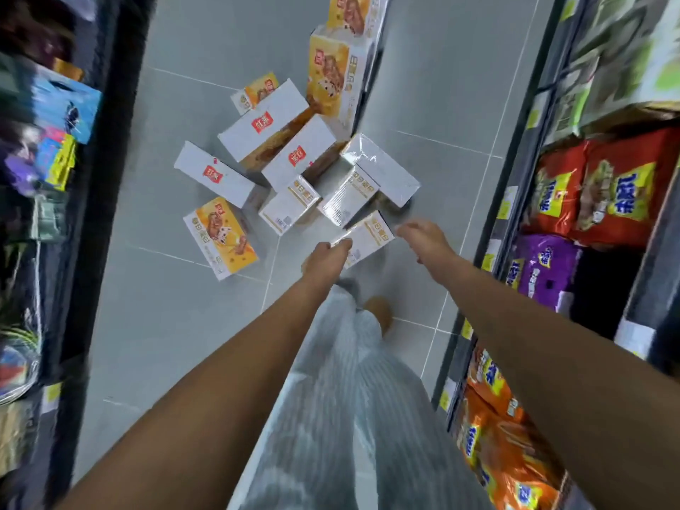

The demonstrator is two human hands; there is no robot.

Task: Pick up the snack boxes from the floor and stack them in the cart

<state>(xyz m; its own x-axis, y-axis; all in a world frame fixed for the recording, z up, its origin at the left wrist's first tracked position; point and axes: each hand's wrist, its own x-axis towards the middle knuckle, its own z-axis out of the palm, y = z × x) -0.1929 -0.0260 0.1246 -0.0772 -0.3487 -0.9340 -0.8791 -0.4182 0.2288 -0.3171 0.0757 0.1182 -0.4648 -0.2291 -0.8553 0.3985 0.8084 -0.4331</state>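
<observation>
Our left hand (pixel 327 257), fingers clamped on one end of a white snack box (pixel 369 237), our right hand (pixel 423 235) at its other end, grip too blurred to tell, other boxes (pixel 294 156) strewn over floor tiles (pixel 165 307)

Left hand (pixel 325 257), right hand (pixel 423 235) outstretched

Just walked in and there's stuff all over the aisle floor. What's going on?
A person is reaching down to snack boxes scattered on the tiled floor between stocked shelves. The left hand has a grip on one end of a white box. The right hand is at its other end, too blurred to confirm contact. The other boxes lie untouched.
</observation>
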